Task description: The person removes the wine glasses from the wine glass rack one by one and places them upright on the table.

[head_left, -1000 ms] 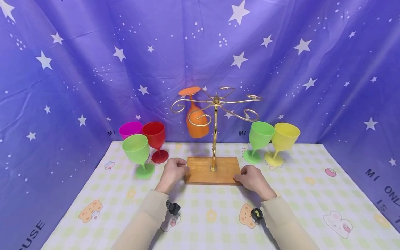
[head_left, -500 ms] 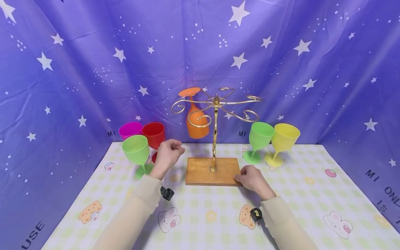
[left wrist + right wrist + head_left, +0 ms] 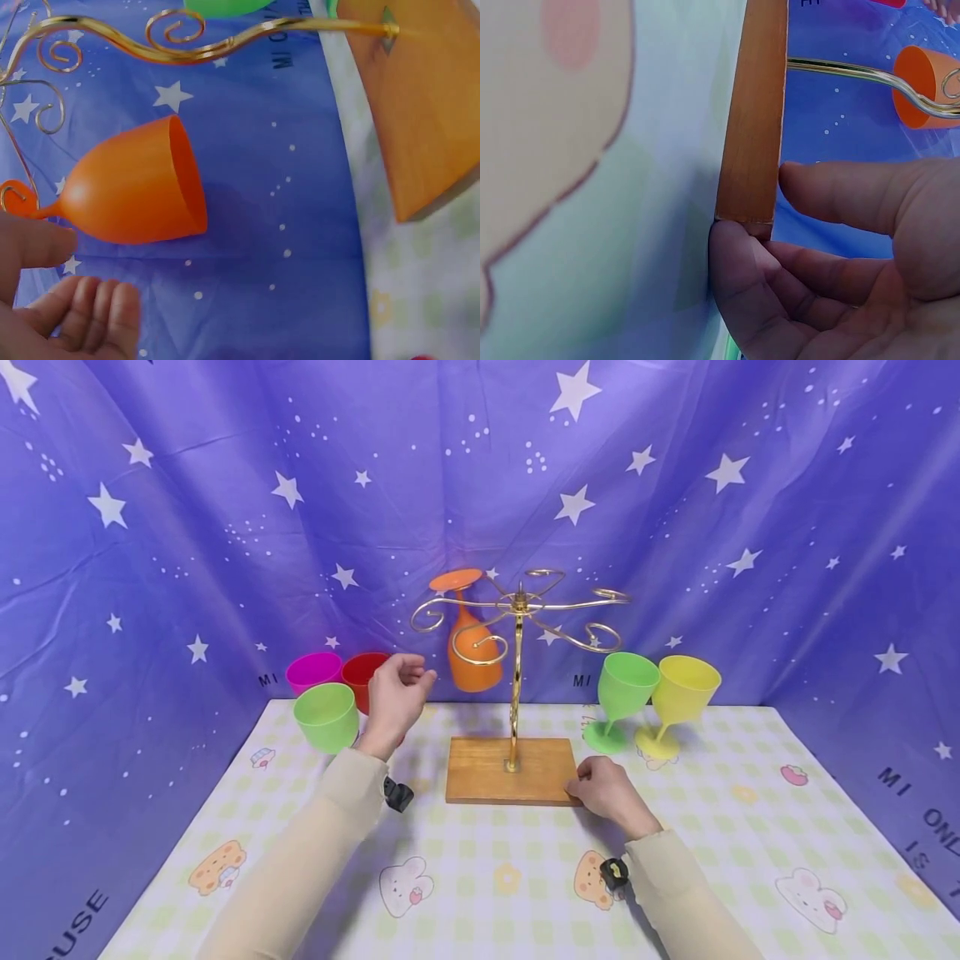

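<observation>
A gold wire glass rack [image 3: 516, 693] stands on a wooden base [image 3: 483, 777] in the middle of the table. One orange goblet [image 3: 478, 679] hangs upside down from its left side. My left hand [image 3: 397, 697] is in the air just left of that goblet, fingers loosely bent and holding nothing. In the left wrist view, thumb and fingers are apart beside the stem end of the orange goblet [image 3: 135, 187]. My right hand [image 3: 609, 792] pinches the base's right front corner. The right wrist view shows its thumb on the upper edge and fingers [image 3: 742, 270] against the end.
At left stand a magenta goblet [image 3: 313, 672], a red goblet [image 3: 358, 677] partly hidden by my left hand, and a green goblet [image 3: 327, 720]. At right are another green goblet [image 3: 626, 683] and a yellow goblet [image 3: 684, 689]. A starry purple curtain [image 3: 420, 485] hangs behind.
My left hand has let go of the base's left side and risen up and away, toward the hanging orange goblet. The right hand stays at the base's corner, and the rack has not moved.
</observation>
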{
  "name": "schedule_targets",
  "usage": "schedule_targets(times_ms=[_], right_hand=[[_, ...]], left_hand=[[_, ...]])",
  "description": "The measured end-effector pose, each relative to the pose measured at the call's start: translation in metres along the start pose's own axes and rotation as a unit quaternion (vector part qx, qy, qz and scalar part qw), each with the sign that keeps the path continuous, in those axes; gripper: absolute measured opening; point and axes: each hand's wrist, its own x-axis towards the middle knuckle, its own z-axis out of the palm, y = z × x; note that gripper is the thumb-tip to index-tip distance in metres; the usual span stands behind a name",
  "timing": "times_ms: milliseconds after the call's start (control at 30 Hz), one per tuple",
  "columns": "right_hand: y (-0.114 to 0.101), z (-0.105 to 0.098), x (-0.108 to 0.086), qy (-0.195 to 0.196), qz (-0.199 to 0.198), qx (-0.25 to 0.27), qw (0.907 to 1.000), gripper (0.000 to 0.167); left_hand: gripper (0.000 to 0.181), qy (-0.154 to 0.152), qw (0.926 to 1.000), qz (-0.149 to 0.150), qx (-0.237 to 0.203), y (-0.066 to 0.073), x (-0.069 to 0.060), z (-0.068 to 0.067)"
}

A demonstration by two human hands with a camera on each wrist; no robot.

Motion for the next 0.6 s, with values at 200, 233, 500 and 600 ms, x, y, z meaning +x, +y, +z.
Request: schedule_targets(times_ms=[200,233,500,600], right_hand=[[0.001,0.000,0.000,0.002,0.002,0.001,1.0000,0.018],[0.001,0.000,0.000,0.003,0.002,0.001,1.0000,0.019],[0.003,0.002,0.002,0.003,0.004,0.005,1.0000,0.020],[0.002,0.002,0.002,0.002,0.005,0.005,1.0000,0.020]], left_hand=[[0.021,0.055,0.9932,0.101,-0.020,0.008,0.020,0.000],[0.021,0.062,0.9911,0.116,-0.021,0.010,0.023,0.000],[0.020,0.100,0.9633,0.246,0.036,0.021,0.053,-0.003],[0.025,0.098,0.9486,0.295,0.058,0.023,0.062,-0.004]])
